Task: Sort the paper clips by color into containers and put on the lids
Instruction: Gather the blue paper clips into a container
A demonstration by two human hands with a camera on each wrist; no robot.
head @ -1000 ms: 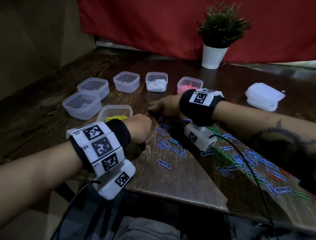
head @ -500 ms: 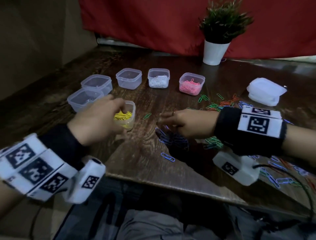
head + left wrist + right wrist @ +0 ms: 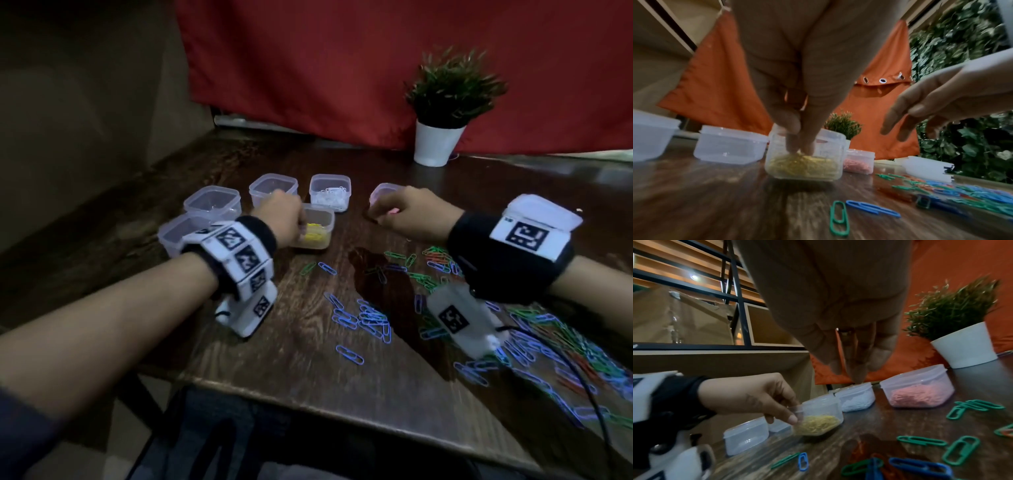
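Observation:
My left hand (image 3: 299, 226) grips the near-left rim of a clear container of yellow clips (image 3: 320, 236), fingers inside and thumb outside; the left wrist view shows the fingers reaching down to the yellow clips (image 3: 803, 164). Just behind it stands the container of white clips (image 3: 330, 193). My right hand (image 3: 382, 216) hovers above the table in front of the container of pink clips (image 3: 918, 391), fingers hanging loosely and holding nothing. Loose blue clips (image 3: 366, 317) lie near the front, and a mixed green, red and blue heap (image 3: 548, 346) lies at the right.
Three empty clear containers (image 3: 272, 186) (image 3: 212, 204) (image 3: 173, 233) stand at the left of the row. A stack of lids (image 3: 927, 168) lies right of the pink container. A potted plant (image 3: 438, 144) stands at the back. The table's front edge (image 3: 308, 394) is close.
My left hand took hold of the yellow container and slid it away towards the row. My right hand lifted off the blue clips and moved forward, near the pink container.

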